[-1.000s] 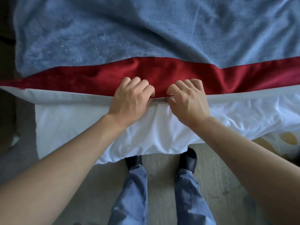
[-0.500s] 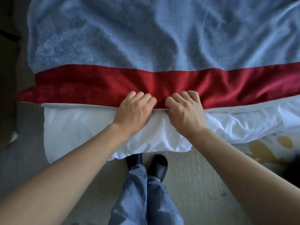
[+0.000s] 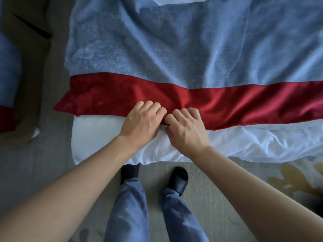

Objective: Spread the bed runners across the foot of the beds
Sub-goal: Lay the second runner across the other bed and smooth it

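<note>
A: While both hands grip its near hem, the red bed runner (image 3: 227,103) has shifted up onto the blue blanket (image 3: 174,49) since a second ago, lying flatter now.

B: Hands?

A: Left hand (image 3: 141,123) and right hand (image 3: 187,130) together, knuckles nearly touching, fingers curled on the hem, just above the white sheet (image 3: 244,144).

B: Meaning?

A: Placement looks nearly settled; smoothing likely remains. No labels or writing visible

left hand (image 3: 142,122) fingers curled; right hand (image 3: 186,127) curled; arms extended
</note>
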Motion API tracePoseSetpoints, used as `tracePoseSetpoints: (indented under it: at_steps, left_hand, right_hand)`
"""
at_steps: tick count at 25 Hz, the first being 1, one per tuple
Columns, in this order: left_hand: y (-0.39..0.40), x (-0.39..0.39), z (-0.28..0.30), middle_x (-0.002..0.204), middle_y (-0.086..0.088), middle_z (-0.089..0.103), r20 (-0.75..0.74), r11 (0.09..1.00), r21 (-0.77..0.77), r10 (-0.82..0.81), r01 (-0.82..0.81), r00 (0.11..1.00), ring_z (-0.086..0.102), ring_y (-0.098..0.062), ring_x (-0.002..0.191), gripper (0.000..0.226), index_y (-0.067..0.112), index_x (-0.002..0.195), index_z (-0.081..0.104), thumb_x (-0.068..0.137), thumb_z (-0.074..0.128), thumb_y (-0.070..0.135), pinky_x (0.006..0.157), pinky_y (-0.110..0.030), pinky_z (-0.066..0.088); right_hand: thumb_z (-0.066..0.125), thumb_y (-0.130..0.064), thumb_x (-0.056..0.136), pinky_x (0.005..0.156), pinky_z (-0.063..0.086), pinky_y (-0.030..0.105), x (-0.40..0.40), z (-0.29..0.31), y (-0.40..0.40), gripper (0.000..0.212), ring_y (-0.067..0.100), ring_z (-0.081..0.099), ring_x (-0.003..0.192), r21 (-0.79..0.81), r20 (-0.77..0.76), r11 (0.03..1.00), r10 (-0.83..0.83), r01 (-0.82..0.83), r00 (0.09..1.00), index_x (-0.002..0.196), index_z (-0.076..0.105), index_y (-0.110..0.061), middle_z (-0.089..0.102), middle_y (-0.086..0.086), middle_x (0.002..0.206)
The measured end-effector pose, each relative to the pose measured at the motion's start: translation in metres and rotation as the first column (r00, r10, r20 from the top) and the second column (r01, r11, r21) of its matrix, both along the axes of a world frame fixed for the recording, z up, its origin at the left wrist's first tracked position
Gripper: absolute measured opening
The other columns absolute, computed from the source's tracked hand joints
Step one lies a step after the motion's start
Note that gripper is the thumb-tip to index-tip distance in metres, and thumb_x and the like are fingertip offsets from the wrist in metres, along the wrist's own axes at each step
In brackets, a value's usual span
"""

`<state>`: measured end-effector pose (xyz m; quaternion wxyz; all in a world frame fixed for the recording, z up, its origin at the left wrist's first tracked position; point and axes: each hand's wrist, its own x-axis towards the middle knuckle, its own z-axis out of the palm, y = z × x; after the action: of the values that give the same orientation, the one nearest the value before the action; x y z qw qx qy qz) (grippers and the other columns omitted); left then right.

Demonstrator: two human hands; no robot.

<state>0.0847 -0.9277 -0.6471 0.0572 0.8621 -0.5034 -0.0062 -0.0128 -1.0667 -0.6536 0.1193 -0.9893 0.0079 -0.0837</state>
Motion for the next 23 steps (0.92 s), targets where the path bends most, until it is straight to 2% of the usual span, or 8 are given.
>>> tracePoseSetpoints:
  at_steps: [6, 13, 16, 20, 23]
  left_hand:
    - [0.094, 0.064, 0.000, 0.076, -0.002, 0.052, 0.014, 0.991, 0.018, 0.130, -0.131, 0.991, 0.050, -0.026, 0.073, 0.014, 0.016, 0.083, 0.057, 0.076, 0.064, 0.007, 0.068, -0.039, 0.035]
    - [0.157, 0.128, -0.006, 0.077, -0.009, 0.057, -0.109, 0.994, -0.099, 0.030, -0.040, 0.994, 0.054, -0.031, 0.067, 0.017, 0.008, 0.082, 0.062, 0.077, 0.055, -0.006, 0.064, -0.042, 0.040]
    - [0.190, 0.152, -0.009, 0.076, -0.010, 0.057, -0.145, 0.992, -0.096, 0.065, -0.080, 0.987, 0.054, -0.031, 0.066, 0.017, 0.006, 0.080, 0.061, 0.077, 0.057, -0.009, 0.063, -0.042, 0.041]
    - [0.230, 0.174, -0.013, 0.076, -0.010, 0.057, -0.144, 0.988, -0.060, 0.130, -0.140, 0.981, 0.055, -0.032, 0.067, 0.015, 0.006, 0.081, 0.060, 0.074, 0.061, -0.007, 0.062, -0.042, 0.040]
    - [0.230, 0.167, -0.015, 0.078, -0.006, 0.056, -0.123, 0.987, -0.054, 0.142, -0.150, 0.982, 0.053, -0.030, 0.072, 0.012, 0.011, 0.084, 0.060, 0.076, 0.063, 0.002, 0.064, -0.043, 0.040]
  right_hand:
    - [0.060, -0.007, 0.080, 0.080, 0.041, 0.040, 0.065, 0.002, 0.074, 0.010, 0.025, 0.050, 0.068, -0.022, -0.002, 1.000, 0.002, -0.002, 1.000, 0.077, 0.059, -0.016, 0.051, 0.001, 0.069]
    - [0.066, -0.002, 0.076, 0.077, 0.044, 0.041, 0.123, 0.001, 0.130, 0.016, 0.026, 0.054, 0.068, -0.117, 0.028, 0.990, -0.074, 0.077, 0.997, 0.069, 0.060, -0.015, 0.053, 0.001, 0.064]
    - [0.068, -0.003, 0.076, 0.077, 0.043, 0.040, 0.153, 0.004, 0.160, 0.017, 0.026, 0.054, 0.068, -0.125, 0.030, 0.990, -0.066, 0.069, 0.997, 0.068, 0.060, -0.015, 0.053, 0.001, 0.064]
    - [0.066, 0.000, 0.073, 0.076, 0.040, 0.038, 0.179, 0.004, 0.201, 0.020, 0.026, 0.052, 0.065, -0.128, -0.013, 0.992, -0.010, 0.008, 1.000, 0.064, 0.057, -0.016, 0.051, 0.000, 0.062]
    - [0.063, 0.000, 0.075, 0.075, 0.042, 0.039, 0.173, 0.001, 0.203, 0.019, 0.026, 0.051, 0.066, -0.143, -0.056, 0.990, -0.010, 0.002, 0.998, 0.067, 0.057, -0.017, 0.051, 0.000, 0.064]
